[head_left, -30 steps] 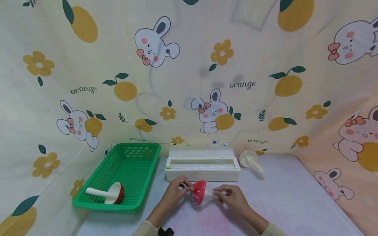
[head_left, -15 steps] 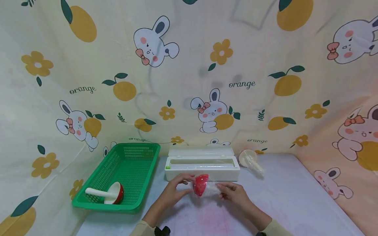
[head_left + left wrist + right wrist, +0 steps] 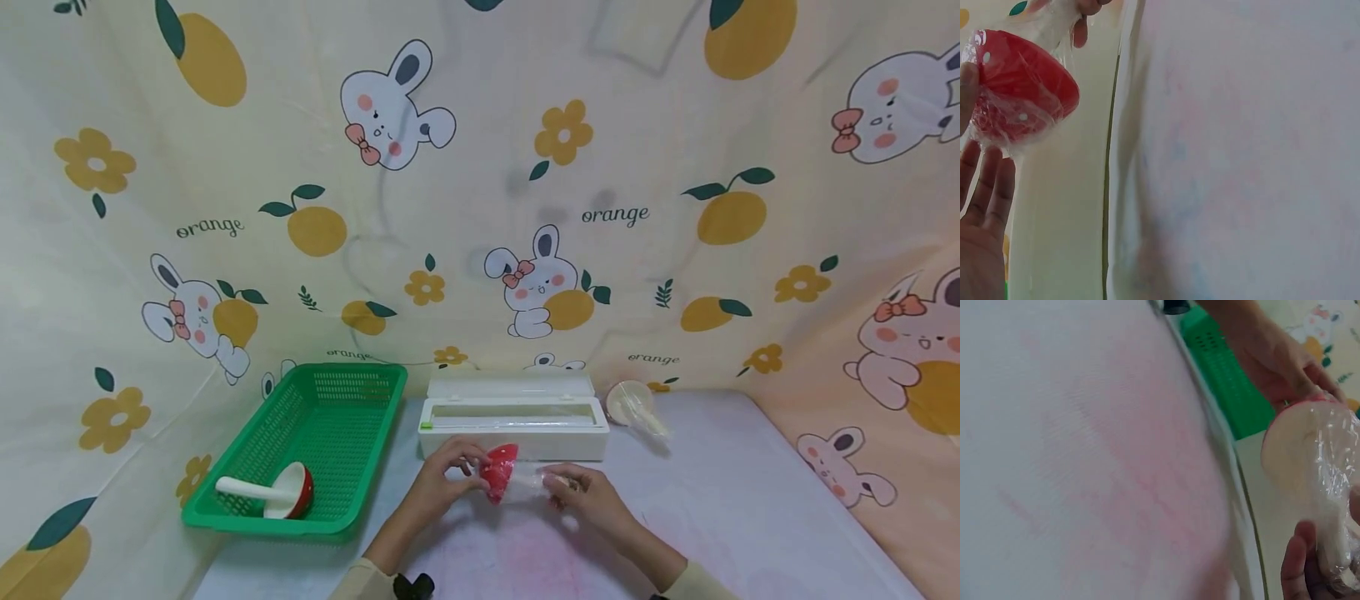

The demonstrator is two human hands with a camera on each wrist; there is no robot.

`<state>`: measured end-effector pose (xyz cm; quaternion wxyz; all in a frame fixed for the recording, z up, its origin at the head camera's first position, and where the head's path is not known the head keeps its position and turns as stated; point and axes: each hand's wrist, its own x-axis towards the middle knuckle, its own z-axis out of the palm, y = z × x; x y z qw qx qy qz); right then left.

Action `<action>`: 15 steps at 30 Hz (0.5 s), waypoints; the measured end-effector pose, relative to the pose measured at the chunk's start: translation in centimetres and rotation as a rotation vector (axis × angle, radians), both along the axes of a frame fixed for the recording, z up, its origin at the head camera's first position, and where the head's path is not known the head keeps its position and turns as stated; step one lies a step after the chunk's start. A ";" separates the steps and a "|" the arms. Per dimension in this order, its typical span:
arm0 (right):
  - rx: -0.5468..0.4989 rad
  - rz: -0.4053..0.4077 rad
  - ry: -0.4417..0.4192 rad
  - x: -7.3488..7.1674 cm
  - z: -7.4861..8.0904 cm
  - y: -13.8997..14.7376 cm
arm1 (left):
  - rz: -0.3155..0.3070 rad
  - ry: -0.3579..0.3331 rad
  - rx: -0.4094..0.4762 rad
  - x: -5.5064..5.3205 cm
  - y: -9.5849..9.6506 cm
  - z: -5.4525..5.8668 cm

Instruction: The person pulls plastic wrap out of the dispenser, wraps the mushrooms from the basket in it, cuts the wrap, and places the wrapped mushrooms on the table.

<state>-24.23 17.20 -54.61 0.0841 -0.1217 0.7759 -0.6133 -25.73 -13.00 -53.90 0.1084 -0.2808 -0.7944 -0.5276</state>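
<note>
A mushroom-shaped toy [image 3: 498, 472] with a red, white-dotted cap and a pale handle hangs above the table, wrapped in crinkled cling film. My left hand [image 3: 444, 482] holds the cap between thumb and fingers; the left wrist view shows the thumb on the red cap [image 3: 1022, 87] and other fingertips at the film below. On the right, my right hand [image 3: 592, 496] grips the film-covered handle end. The right wrist view shows the cap's cream underside [image 3: 1291, 444], with the film [image 3: 1334, 469] gathered around the handle.
Behind my hands stands a white cling film dispenser [image 3: 513, 444], lid raised. To its right lies another wrapped mushroom [image 3: 630, 403]. A green basket [image 3: 375, 450] on the left holds an unwrapped red-and-white mushroom [image 3: 288, 492]. A patterned curtain [image 3: 465, 208] hangs behind the table.
The wrapped mushroom rose toward the dispenser, then shifted slightly left, its cap turning between my fingers. My left thumb has come back onto the cap, and my right hand still holds the handle.
</note>
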 end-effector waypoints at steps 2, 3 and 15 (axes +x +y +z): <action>0.051 -0.001 0.070 0.1 -0.1 -0.2 | -0.005 -0.013 0.016 -0.1 -0.2 -0.2; 0.074 -0.013 0.099 0.2 -0.1 -0.3 | -0.008 -0.024 0.022 -0.1 -0.4 -0.2; 0.072 -0.338 0.244 0.7 -0.2 -1.8 | 0.002 -0.117 0.023 0.2 -0.3 -0.4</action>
